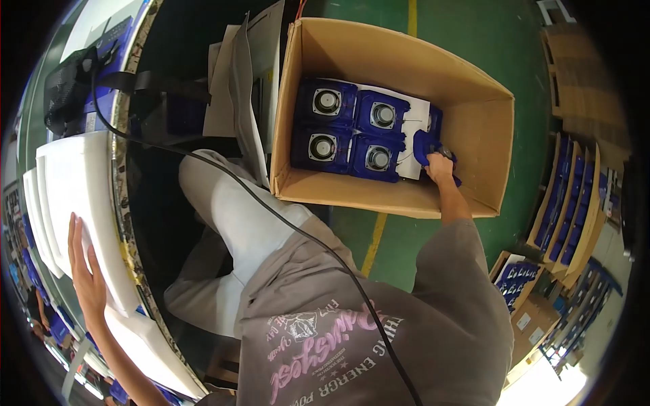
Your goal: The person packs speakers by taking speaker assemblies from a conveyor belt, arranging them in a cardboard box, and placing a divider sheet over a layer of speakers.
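My right hand (440,166) reaches into an open cardboard box (399,194), its fingers wrapped round a blue speaker unit (425,143) near the box's right end. Several blue units with round silver-rimmed speakers (382,116) lie in rows to the left of that hand, with white sheet (414,122) showing between them. My left hand (86,267) rests with fingers stretched out on a stack of white foam sheets (84,196) on the bench at the left. Part of the held unit is hidden by my right hand.
A black cable (264,203) crosses in front of my body. Cardboard sheets (238,95) stand left of the box. A black mesh bag (68,91) sits on the bench. More boxes with blue parts (518,279) stand at the right. Yellow lines mark the green floor (399,247).
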Demonstrator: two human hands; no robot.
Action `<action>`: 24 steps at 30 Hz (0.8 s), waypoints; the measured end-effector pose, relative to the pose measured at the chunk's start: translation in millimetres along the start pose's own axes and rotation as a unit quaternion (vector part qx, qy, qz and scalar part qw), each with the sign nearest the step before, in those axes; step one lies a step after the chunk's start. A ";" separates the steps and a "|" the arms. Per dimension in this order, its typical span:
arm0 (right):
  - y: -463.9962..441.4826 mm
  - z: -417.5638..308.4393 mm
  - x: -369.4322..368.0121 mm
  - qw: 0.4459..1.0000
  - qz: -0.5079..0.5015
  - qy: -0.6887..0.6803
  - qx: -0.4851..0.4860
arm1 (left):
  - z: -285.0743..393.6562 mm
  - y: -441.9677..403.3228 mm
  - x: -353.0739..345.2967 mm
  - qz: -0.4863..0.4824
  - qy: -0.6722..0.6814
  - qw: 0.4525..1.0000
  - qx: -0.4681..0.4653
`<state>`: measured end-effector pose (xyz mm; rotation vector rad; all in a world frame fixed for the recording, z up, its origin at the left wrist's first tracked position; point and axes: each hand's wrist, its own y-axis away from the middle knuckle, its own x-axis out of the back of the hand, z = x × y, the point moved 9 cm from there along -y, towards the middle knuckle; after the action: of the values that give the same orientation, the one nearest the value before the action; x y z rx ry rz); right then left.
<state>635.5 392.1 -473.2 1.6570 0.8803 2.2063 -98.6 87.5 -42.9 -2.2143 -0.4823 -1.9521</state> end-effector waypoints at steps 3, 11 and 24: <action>-23.1 14.3 -41.5 0.999 -0.016 0.027 -0.024 | -0.4 0.4 0.6 -0.017 -0.067 0.998 -0.008; -39.9 11.5 -131.4 0.981 -0.190 0.037 0.002 | 0.9 -2.0 0.7 -0.035 -0.067 0.997 0.010; -62.0 -21.8 -135.8 0.968 -0.214 -0.130 -0.011 | 3.3 -0.2 -1.2 -0.031 -0.062 0.997 -0.022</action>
<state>649.6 362.3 -620.4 1.5262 1.0196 1.6649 -95.7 88.5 -44.6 -2.3854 -0.5352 -1.8810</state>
